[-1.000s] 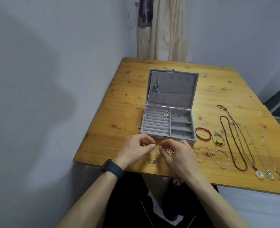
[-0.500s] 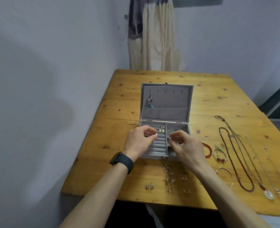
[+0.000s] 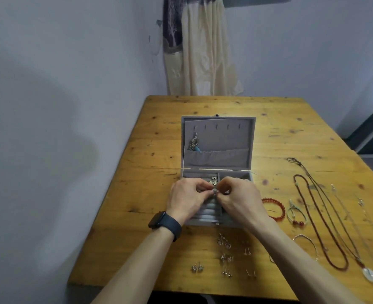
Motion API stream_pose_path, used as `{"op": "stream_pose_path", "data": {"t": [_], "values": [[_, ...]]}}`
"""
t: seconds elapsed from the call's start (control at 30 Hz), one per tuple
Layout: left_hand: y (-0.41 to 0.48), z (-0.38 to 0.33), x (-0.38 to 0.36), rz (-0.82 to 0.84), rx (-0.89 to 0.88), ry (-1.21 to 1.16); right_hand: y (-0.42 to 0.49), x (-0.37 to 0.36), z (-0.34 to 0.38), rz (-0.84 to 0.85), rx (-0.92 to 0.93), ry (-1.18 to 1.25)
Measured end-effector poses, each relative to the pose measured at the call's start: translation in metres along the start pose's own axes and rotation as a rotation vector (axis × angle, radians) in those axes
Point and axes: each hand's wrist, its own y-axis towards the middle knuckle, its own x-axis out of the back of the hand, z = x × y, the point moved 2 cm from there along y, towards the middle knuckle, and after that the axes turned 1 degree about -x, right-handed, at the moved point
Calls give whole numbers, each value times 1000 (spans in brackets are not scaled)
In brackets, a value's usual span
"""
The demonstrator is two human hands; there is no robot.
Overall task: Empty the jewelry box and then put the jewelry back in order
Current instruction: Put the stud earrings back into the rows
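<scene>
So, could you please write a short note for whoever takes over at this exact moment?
Hands: left hand and right hand are over the ring rolls of the open jewelry box, pinching one small stud between their fingertips.
Done: a pair of earrings sits in the rolls and a dangly earring hangs from a lid hook.
Left: loose earrings lie on the table in front of the box. The red bead bracelet, thinner bracelets and necklaces lie to its right.
</scene>
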Motion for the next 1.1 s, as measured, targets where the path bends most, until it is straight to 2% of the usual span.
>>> {"op": "stream_pose_path", "data": {"t": [0.2,0.43,0.8,1.1], "values": [[-2,-4,-3,-40,-45,131,7,7,11,37,-57,-82],[-6,1,-1,3,-25,13,4,4,11,63,-53,-49],[-1,1,-4,-28,-45,97,-5,1,9,-19,12,-67],[-5,-4,1,40,-47,168,-16,3,11,-71,30,-72]]}}
